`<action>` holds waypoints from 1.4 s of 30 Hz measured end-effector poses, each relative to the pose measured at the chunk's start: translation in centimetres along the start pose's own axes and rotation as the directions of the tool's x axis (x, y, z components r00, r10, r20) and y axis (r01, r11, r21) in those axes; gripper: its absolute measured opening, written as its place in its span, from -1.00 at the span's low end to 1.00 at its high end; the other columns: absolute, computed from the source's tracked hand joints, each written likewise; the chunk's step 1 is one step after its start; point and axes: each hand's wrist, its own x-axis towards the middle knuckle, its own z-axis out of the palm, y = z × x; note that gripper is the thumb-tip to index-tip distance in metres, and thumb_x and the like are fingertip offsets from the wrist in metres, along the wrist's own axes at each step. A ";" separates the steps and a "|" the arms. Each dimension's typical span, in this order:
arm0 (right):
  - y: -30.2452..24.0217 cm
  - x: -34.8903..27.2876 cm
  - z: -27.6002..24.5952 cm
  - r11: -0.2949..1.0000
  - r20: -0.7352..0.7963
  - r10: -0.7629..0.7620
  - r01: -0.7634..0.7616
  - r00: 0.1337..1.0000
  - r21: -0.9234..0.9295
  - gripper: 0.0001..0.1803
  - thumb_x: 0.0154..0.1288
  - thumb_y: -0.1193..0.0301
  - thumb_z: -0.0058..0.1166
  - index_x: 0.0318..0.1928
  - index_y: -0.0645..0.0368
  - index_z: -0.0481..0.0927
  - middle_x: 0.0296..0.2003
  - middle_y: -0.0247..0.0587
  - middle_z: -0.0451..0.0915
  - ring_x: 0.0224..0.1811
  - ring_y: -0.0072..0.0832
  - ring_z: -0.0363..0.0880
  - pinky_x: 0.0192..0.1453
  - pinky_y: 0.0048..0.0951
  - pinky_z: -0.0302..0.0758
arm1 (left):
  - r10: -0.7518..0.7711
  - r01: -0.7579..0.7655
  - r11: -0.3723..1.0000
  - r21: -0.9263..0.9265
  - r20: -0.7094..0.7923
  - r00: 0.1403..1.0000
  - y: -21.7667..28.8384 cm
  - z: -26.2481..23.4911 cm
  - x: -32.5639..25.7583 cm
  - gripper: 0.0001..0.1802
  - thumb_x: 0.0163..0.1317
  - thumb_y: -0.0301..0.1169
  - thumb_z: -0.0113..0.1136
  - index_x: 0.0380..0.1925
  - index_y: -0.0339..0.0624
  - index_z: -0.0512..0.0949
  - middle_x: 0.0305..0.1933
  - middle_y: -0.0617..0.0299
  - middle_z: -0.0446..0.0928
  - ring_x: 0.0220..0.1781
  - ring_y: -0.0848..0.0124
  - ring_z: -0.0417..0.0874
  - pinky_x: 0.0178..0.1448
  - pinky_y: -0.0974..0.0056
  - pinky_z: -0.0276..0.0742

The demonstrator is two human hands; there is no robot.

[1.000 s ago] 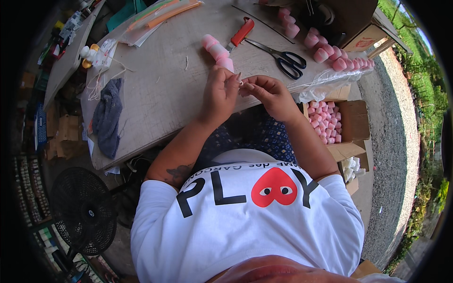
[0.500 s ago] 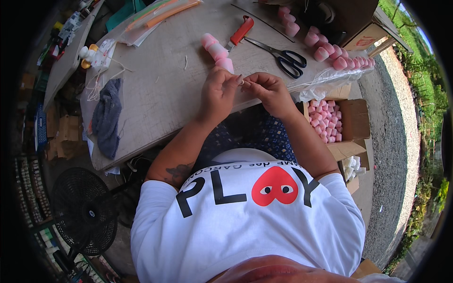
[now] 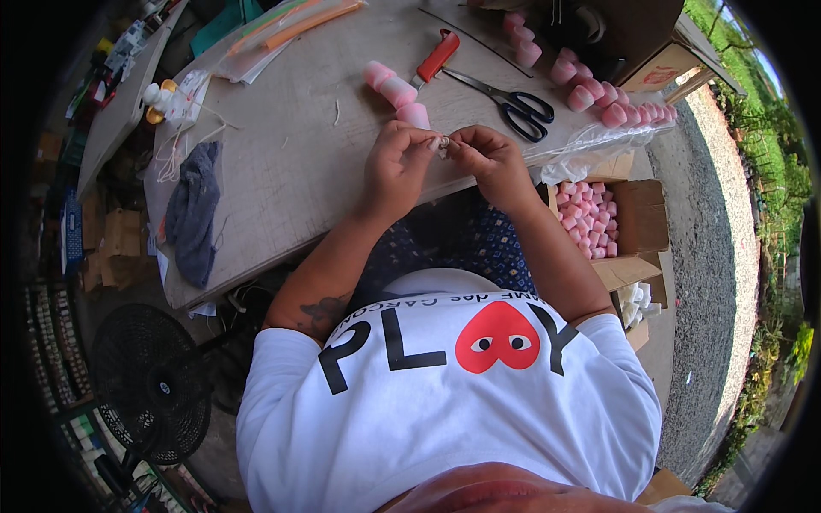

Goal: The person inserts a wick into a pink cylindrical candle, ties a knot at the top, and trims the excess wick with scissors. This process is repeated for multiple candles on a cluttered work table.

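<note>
Worktop stock: one pair of black-handled scissors, one red-handled knife, three pink caps in a row, one dark cloth, one open carton of many pink caps, one black fan on the floor, two hands pinching one small piece.

Pink caps everywhere, more pink in brown cardboard box. Scissors black-handled, knife red. Counter pale grey, rag dark blue-grey. Shirt white, red heart.
</note>
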 end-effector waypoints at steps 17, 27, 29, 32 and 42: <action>-0.1 -0.7 1.4 0.798 -0.046 -0.396 0.319 0.917 -0.512 -0.87 0.12 0.48 0.16 -0.30 0.26 0.58 -0.34 -0.16 0.58 -0.23 -0.37 0.55 -0.10 -0.45 0.45 | -0.050 0.051 0.999 0.018 -0.046 0.998 0.4 -0.4 0.0 -0.95 0.19 -0.52 0.26 -0.37 -0.18 0.57 -0.41 0.40 0.29 -0.39 0.62 0.28 -0.29 0.49 0.26; -1.7 -0.6 1.0 0.569 0.158 -0.544 0.501 0.824 -0.652 -0.74 0.09 0.55 0.25 -0.15 0.24 0.61 -0.33 -0.18 0.58 -0.29 -0.33 0.55 -0.16 -0.44 0.46 | -0.067 0.067 0.998 0.009 -0.012 0.998 0.4 -0.1 -0.1 -0.89 0.26 -0.44 0.16 -0.36 -0.27 0.55 -0.30 0.19 0.38 -0.27 0.38 0.46 -0.15 0.33 0.40; -1.5 0.0 0.4 0.464 0.239 -0.584 0.560 0.776 -0.686 -0.74 0.07 0.54 0.26 -0.17 0.23 0.61 -0.36 -0.18 0.57 -0.32 -0.28 0.53 -0.18 -0.41 0.46 | -0.068 0.068 0.998 -0.008 0.005 0.998 0.3 0.0 -0.1 -0.89 0.27 -0.46 0.13 -0.36 -0.29 0.55 -0.30 0.18 0.39 -0.28 0.37 0.46 -0.15 0.31 0.41; -1.3 0.1 -0.1 0.347 0.310 -0.621 0.607 0.720 -0.715 -0.74 0.01 0.52 0.27 -0.22 0.19 0.61 -0.39 -0.19 0.55 -0.32 -0.27 0.50 -0.18 -0.34 0.45 | -0.072 0.071 0.997 0.017 0.033 0.997 0.6 0.0 -0.1 -0.88 0.29 -0.47 0.10 -0.37 -0.31 0.54 -0.31 0.15 0.39 -0.29 0.34 0.47 -0.15 0.30 0.42; -2.4 -1.1 -0.3 0.454 0.246 -0.572 0.552 0.782 -0.699 -0.85 0.03 0.48 0.27 -0.34 0.17 0.59 -0.41 -0.20 0.57 -0.31 -0.25 0.52 -0.18 -0.29 0.44 | 0.010 -0.147 0.933 0.329 0.385 0.923 3.3 -4.5 2.9 -0.77 0.22 -0.58 0.08 -0.11 -0.21 0.53 0.09 0.16 0.44 0.13 0.22 0.44 0.16 0.26 0.32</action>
